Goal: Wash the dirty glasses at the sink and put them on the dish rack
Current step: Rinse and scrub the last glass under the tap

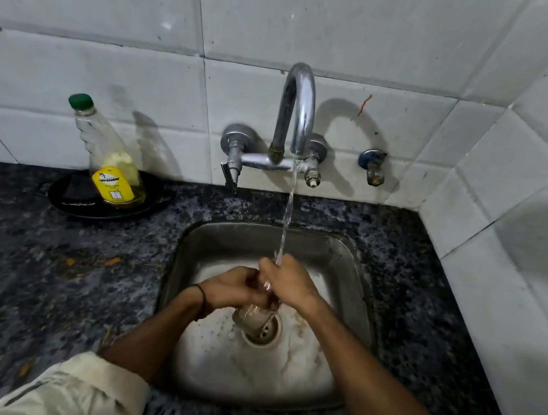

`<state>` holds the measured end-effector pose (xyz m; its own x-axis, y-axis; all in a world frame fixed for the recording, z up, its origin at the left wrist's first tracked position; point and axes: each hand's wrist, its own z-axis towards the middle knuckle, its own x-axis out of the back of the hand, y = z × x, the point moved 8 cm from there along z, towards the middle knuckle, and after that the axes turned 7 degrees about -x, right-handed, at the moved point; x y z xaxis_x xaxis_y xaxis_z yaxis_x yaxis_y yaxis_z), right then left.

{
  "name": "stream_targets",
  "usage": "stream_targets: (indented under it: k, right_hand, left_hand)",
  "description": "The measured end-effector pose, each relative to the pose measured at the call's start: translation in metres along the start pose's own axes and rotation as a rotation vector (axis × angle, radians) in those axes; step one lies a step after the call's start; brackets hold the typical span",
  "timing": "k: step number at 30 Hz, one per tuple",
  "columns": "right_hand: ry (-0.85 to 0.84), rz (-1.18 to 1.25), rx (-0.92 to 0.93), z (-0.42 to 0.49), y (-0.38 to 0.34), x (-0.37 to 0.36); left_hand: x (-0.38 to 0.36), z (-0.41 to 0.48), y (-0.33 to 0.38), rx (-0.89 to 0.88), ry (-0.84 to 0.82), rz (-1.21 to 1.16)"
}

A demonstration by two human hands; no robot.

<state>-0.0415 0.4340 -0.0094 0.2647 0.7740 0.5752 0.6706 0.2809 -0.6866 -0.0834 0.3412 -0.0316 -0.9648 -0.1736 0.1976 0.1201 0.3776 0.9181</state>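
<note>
**Item: glass (251, 316).** Clear, the only one in sight. It is held low inside the sink (227, 236), tilted, with its lower end just above the drain (265, 333). The upper end is hidden between the two hands. It likely sits there so that runoff drops straight down the drain.

**Item: left hand (233, 288).** Fingers are curled round the middle of the glass and grip it from the side. This looks like the steadying hold. A dark band (201, 296) sits at the wrist, and a pale sleeve (77, 390) is pushed up the forearm, probably to keep it dry.

**Item: right hand (290, 287).** It is wrapped over the upper end of the glass, fingers bent round it. I cannot tell whether any finger reaches inside. I take it for the rubbing hand.

**Item: tap (297, 106).** Curved and wall-mounted, it is running. The water stream (288, 216) lands where the two hands meet, so the glass is held directly under it.

**Item: soap bottle (115, 167).** Green cap, yellow label, part full. It stands upright in a black pan (157, 201) on the counter (51, 266), to the left of the sink and near it, presumably to catch drips.

**Item: dish rack.** Not in view.

**Status.** Washing or rinsing is under way, and racking is not yet done. Wet glass is slippery, which would explain using both hands.
</note>
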Motion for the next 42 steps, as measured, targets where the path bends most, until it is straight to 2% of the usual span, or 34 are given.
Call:
stream_targets:
  k: [2, 4, 7, 9, 11, 13, 16, 18, 20, 21, 24, 26, 27, 29, 33, 35, 37, 39, 41, 42]
  right_hand:
    - [-0.074, -0.025, 0.182, -0.011, -0.022, 0.000]
    - [-0.078, -0.097, 0.284, -0.020, -0.039, 0.002]
    - [0.008, -0.300, 0.340, -0.025, -0.051, 0.011]
    - [0.037, -0.465, 0.294, -0.026, -0.055, 0.009]
    - [0.083, -0.525, 0.273, -0.030, -0.059, 0.010]
    - [0.077, -0.560, 0.395, -0.041, -0.063, 0.015]
    - [-0.009, -0.727, 0.662, -0.059, -0.054, 0.026]
    - [0.019, -0.873, 0.721, -0.054, -0.040, 0.037]
    - [0.076, -0.875, 0.689, -0.061, -0.042, 0.041]
    - [0.098, -0.789, 0.631, -0.066, -0.049, 0.040]
    - [0.214, -0.407, 0.219, -0.064, -0.058, 0.028]
    - [0.395, -0.228, 0.077, -0.060, -0.060, 0.024]
    - [0.443, -0.240, 0.071, -0.057, -0.059, 0.022]
    - [0.422, -0.372, 0.241, -0.058, -0.060, 0.016]
    - [0.262, -0.661, 0.840, -0.072, -0.045, 0.012]
    - [0.293, -0.722, 0.960, -0.065, -0.032, 0.021]
    - [0.292, -0.612, 0.841, -0.062, -0.039, 0.025]
    - [0.317, -0.442, 0.493, -0.053, -0.048, 0.023]
    - [0.409, -0.120, 0.118, -0.043, -0.039, 0.024]
    - [0.433, 0.048, 0.015, -0.041, -0.032, 0.020]
  left_hand:
    - [-0.006, -0.004, -0.002, -0.058, -0.028, -0.267]
    - [-0.006, -0.007, 0.009, -0.148, -0.005, -0.388]
    - [0.007, -0.004, 0.028, -0.204, 0.232, -0.215]
    - [0.014, -0.003, 0.040, -0.245, 0.440, -0.032]
    - [0.016, 0.001, 0.042, -0.301, 0.572, -0.019]
    - [0.022, 0.005, 0.039, -0.348, 0.596, -0.088]
    - [0.030, 0.005, 0.038, -0.412, 0.475, -0.099]
    - [0.031, 0.004, 0.037, -0.422, 0.442, -0.092]
    - [0.029, 0.003, 0.041, -0.432, 0.492, -0.116]
    - [0.026, 0.002, 0.045, -0.457, 0.542, -0.115]
    - [0.017, -0.001, 0.052, -0.440, 0.750, -0.026]
    - [0.016, -0.003, 0.049, -0.365, 0.848, 0.066]
    - [0.018, -0.005, 0.050, -0.369, 0.858, 0.090]
    - [0.025, -0.005, 0.047, -0.436, 0.782, 0.017]
    - [0.037, -0.003, 0.040, -0.523, 0.500, -0.046]
    - [0.031, -0.003, 0.040, -0.502, 0.448, -0.073]
    - [0.025, -0.005, 0.044, -0.477, 0.530, -0.076]
    - [0.018, -0.006, 0.049, -0.479, 0.625, 0.048]
    - [0.014, -0.004, 0.052, -0.437, 0.701, 0.263]
    - [0.016, -0.004, 0.053, -0.408, 0.734, 0.354]
